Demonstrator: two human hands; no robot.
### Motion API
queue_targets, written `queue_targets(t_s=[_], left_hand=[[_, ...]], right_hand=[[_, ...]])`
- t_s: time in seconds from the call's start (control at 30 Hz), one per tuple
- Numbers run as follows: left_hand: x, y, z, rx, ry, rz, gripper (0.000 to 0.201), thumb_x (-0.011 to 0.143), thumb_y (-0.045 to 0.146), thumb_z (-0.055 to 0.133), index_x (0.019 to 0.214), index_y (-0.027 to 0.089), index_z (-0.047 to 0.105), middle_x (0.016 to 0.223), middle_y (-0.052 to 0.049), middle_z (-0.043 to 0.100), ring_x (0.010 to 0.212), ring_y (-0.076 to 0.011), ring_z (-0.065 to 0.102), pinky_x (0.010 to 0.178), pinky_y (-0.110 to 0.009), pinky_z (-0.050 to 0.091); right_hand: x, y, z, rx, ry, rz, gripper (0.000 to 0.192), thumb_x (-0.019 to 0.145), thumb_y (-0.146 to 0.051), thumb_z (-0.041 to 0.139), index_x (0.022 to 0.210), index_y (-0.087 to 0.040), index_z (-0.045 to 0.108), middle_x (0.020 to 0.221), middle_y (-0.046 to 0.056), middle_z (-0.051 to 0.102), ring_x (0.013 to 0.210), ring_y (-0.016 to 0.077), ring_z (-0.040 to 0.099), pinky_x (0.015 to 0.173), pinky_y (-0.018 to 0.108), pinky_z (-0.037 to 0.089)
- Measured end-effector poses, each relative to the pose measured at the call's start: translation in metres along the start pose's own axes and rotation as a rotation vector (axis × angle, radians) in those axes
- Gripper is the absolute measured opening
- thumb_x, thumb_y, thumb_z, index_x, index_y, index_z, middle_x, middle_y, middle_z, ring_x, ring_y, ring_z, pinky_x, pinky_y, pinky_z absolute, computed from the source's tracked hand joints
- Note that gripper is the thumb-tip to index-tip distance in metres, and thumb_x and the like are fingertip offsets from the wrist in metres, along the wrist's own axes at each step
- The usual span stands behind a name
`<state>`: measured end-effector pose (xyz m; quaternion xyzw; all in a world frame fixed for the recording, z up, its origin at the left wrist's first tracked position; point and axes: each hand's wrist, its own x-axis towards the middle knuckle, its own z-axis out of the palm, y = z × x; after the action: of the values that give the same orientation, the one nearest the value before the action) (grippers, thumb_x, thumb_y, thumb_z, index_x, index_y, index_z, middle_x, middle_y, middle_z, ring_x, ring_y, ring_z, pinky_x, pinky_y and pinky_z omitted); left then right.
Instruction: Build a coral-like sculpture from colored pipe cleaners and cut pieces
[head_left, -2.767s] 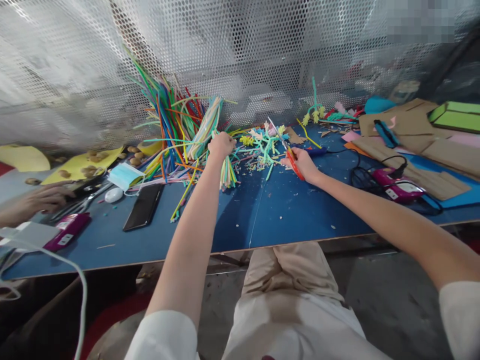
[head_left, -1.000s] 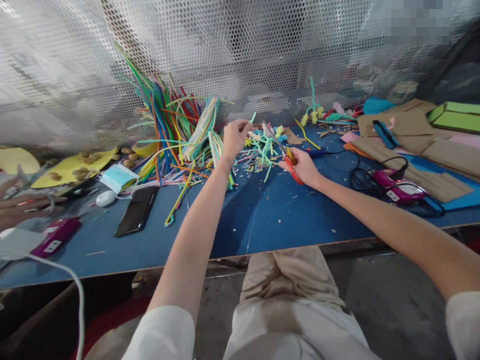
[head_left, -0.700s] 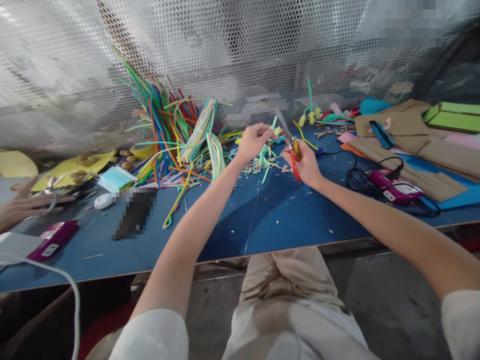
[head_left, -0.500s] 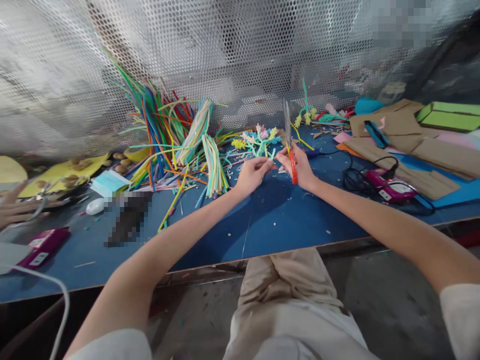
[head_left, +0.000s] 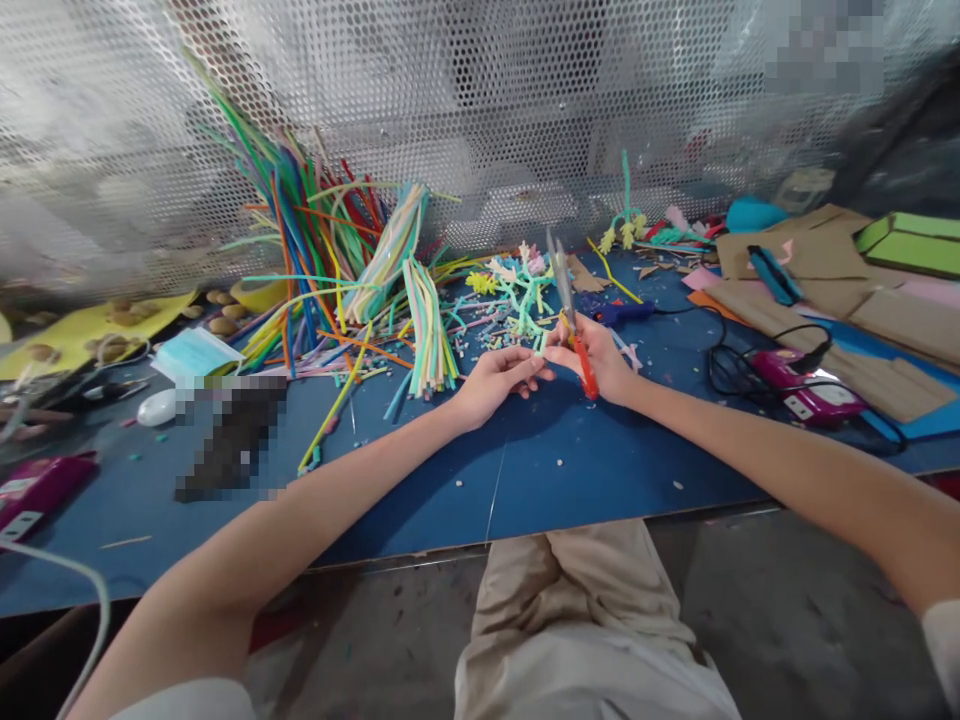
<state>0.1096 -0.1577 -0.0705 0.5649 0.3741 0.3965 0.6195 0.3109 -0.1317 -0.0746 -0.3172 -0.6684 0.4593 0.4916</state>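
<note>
My right hand [head_left: 598, 362] has orange-handled scissors [head_left: 564, 275] hooked in it, blades pointing up and away. Its thumb and fingertips meet the fingers of my left hand [head_left: 496, 385] over the table's middle. Between the two hands shows a short light-green piece of pipe cleaner [head_left: 541, 342], pinched at the fingertips and partly hidden. Just behind lies a branched pipe-cleaner sprig [head_left: 521, 290] with mint stems and yellow, pink and blue tufts. A blue glue gun [head_left: 619, 312] rests beyond my right hand.
Bundles of coloured pipe cleaners [head_left: 431, 330] stand and lie left of centre. A purple power strip [head_left: 806, 385] with black cables and cardboard pieces [head_left: 885, 340] are at right. A face mask [head_left: 196, 355] and a white mouse [head_left: 157, 407] lie left. Perforated metal [head_left: 510, 110] rises behind.
My hands have come slightly nearer and closer together around the light-green piece. The scissors have tilted to the left. The view has shifted a little.
</note>
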Motion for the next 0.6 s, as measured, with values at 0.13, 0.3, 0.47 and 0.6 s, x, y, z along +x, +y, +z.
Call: queue_targets(t_s=[0.13, 0.3, 0.47, 0.6], left_hand=[[0.0038, -0.0022, -0.0008, 0.043, 0.022, -0.005, 0.042, 0.08, 0.052, 0.086, 0.093, 0.015, 0.073, 0.094, -0.008, 0.08, 0.065, -0.0083, 0.06, 0.061, -0.022, 0.048], [0.0039, -0.0021, -0.0007, 0.127, 0.036, 0.013, 0.038, 0.082, 0.051, 0.084, 0.09, 0.015, 0.073, 0.092, -0.009, 0.08, 0.062, -0.009, 0.058, 0.056, -0.023, 0.047], [0.0021, -0.0022, -0.001, 0.116, 0.01, 0.01, 0.042, 0.081, 0.053, 0.085, 0.093, 0.014, 0.073, 0.095, -0.01, 0.081, 0.064, -0.0099, 0.062, 0.06, -0.023, 0.052], [0.0031, -0.0042, -0.0029, -0.012, -0.039, -0.025, 0.047, 0.081, 0.056, 0.086, 0.097, 0.014, 0.071, 0.104, -0.013, 0.081, 0.071, -0.0105, 0.069, 0.07, -0.025, 0.058]], right_hand=[[0.0026, 0.0042, -0.0013, 0.025, 0.078, 0.042, 0.044, 0.077, -0.051, 0.082, 0.088, -0.025, 0.047, 0.096, 0.002, 0.065, 0.081, 0.0179, 0.059, 0.077, 0.037, 0.05], [0.0059, 0.0064, -0.0027, 0.09, 0.101, 0.093, 0.046, 0.074, -0.048, 0.084, 0.087, -0.025, 0.046, 0.094, 0.0, 0.063, 0.069, 0.0133, 0.049, 0.065, 0.032, 0.042], [0.0077, 0.0009, -0.0014, 0.087, 0.128, 0.132, 0.054, 0.069, -0.056, 0.086, 0.085, -0.026, 0.044, 0.086, -0.002, 0.058, 0.063, 0.0117, 0.04, 0.057, 0.03, 0.033], [0.0087, -0.0012, -0.0012, 0.074, 0.142, 0.12, 0.057, 0.068, -0.061, 0.085, 0.086, -0.026, 0.044, 0.082, -0.002, 0.056, 0.062, 0.0125, 0.04, 0.058, 0.032, 0.034]])
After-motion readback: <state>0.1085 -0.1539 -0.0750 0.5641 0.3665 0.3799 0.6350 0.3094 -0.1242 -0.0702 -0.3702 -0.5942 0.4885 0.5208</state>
